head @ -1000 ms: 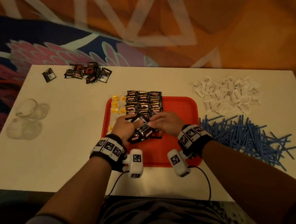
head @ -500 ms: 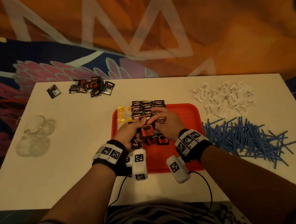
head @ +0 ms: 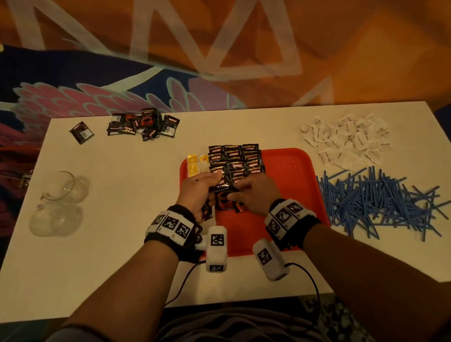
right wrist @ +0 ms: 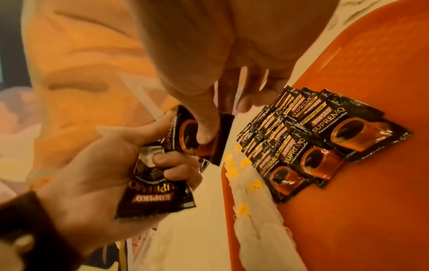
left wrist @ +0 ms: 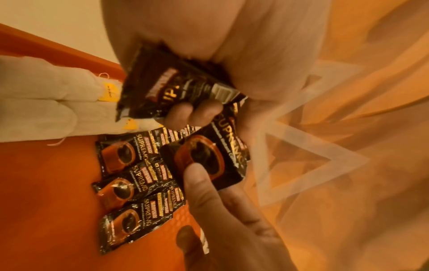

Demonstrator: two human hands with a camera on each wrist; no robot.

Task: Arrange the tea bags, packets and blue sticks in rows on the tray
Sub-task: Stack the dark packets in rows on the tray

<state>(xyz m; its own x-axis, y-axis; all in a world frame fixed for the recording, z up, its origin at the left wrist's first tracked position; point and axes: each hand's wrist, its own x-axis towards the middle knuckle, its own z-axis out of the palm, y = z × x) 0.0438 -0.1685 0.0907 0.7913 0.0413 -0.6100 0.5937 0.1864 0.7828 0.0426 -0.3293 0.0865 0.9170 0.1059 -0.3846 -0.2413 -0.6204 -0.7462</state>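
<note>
A red tray point(head: 293, 182) sits mid-table. Along its left edge lie tea bags point(head: 195, 163) with yellow tags. Beside them, black coffee packets point(head: 235, 159) overlap in rows. My left hand point(head: 209, 182) grips a bunch of coffee packets point(right wrist: 155, 194) above the tray's near left part. My right hand point(head: 236, 194) pinches the top packet point(left wrist: 209, 161) of that bunch, its thumb point(right wrist: 204, 132) on the printed cup. White packets point(head: 346, 142) and blue sticks point(head: 379, 203) lie in piles on the table right of the tray.
More black packets point(head: 142, 125) lie heaped at the far left of the table, with a single one point(head: 81, 132) beside them. Two clear glass cups point(head: 59, 186) stand near the left edge. The right half of the tray is bare.
Half a second ago my right hand reached forward to the rows of packets. It has come back to the bunch in my left hand and taken hold of its top packet.
</note>
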